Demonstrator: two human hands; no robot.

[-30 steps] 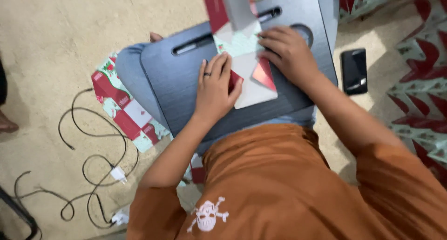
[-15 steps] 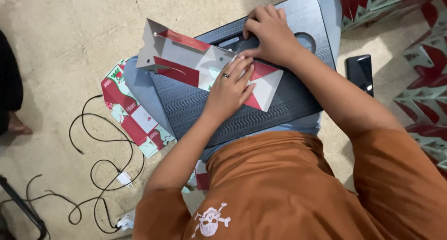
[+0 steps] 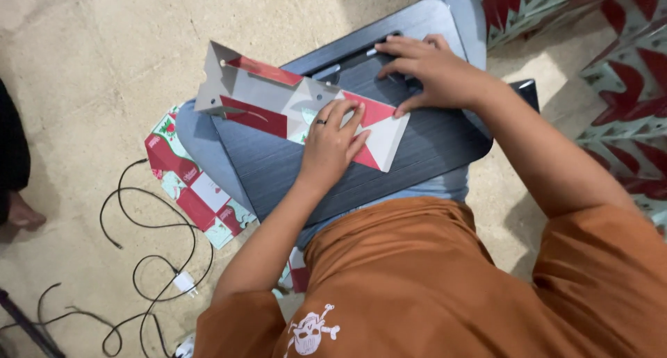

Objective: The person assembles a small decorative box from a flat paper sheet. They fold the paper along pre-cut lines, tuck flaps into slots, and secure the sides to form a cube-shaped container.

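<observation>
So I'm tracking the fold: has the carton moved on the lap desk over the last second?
Yes. The carton has swung from hanging off the lap desk far edge to lying across it, one end overhanging its left edge.

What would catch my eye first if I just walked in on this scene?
Probably the flat red, white and green cardboard piece lying across a dark lap board in the middle, with the left hand pressing on it. The right hand rests on the board just above. A black cable curls on the floor at lower left.
</observation>
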